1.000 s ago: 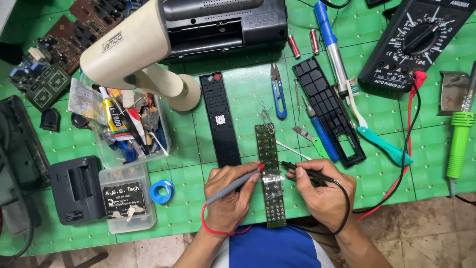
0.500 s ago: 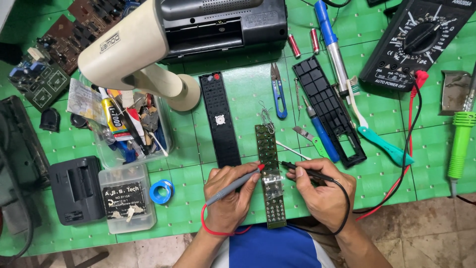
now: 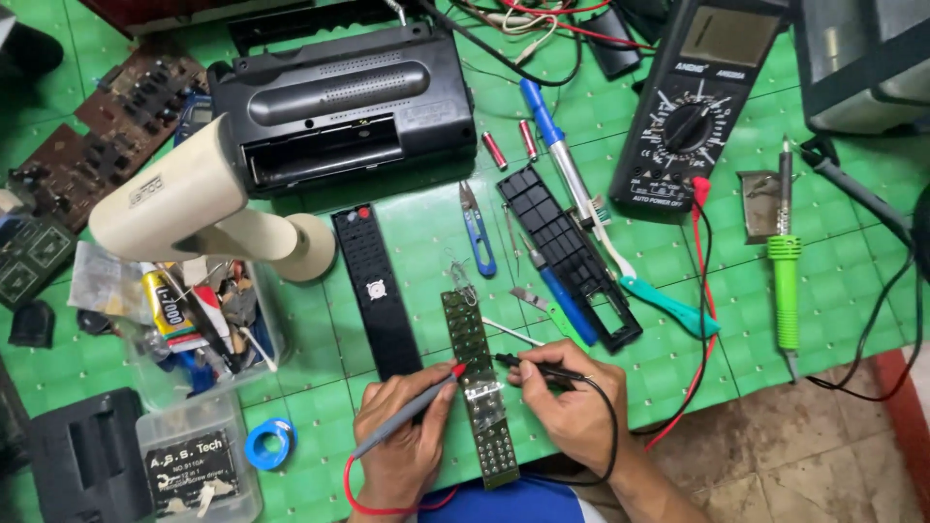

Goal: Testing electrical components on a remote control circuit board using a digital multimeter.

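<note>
A long green circuit board [image 3: 477, 385] lies on the green cutting mat [image 3: 426, 223] in front of me. My left hand [image 3: 407, 441] holds a red-tipped test probe [image 3: 426, 399] whose tip touches the board near its middle. My right hand [image 3: 572, 407] holds a black test probe [image 3: 528, 366] pointing at the same spot from the right. Red and black leads run from the probes to a black multimeter [image 3: 699, 102] at the upper right. A black remote front with keypad [image 3: 376, 291] lies left of the board, its back shell [image 3: 567, 254] to the right.
A black radio [image 3: 339, 102], a cream lamp-like tool [image 3: 194, 208], a clear tub of parts [image 3: 199, 320], a lidded box [image 3: 199, 470], blue snips [image 3: 477, 228], a blue soldering iron [image 3: 557, 155], a green soldering iron [image 3: 785, 281], two batteries [image 3: 511, 145] and brown circuit boards [image 3: 92, 145] crowd the mat.
Both hands keep the probes on the board; the view has shifted slightly, otherwise nothing has visibly moved.
</note>
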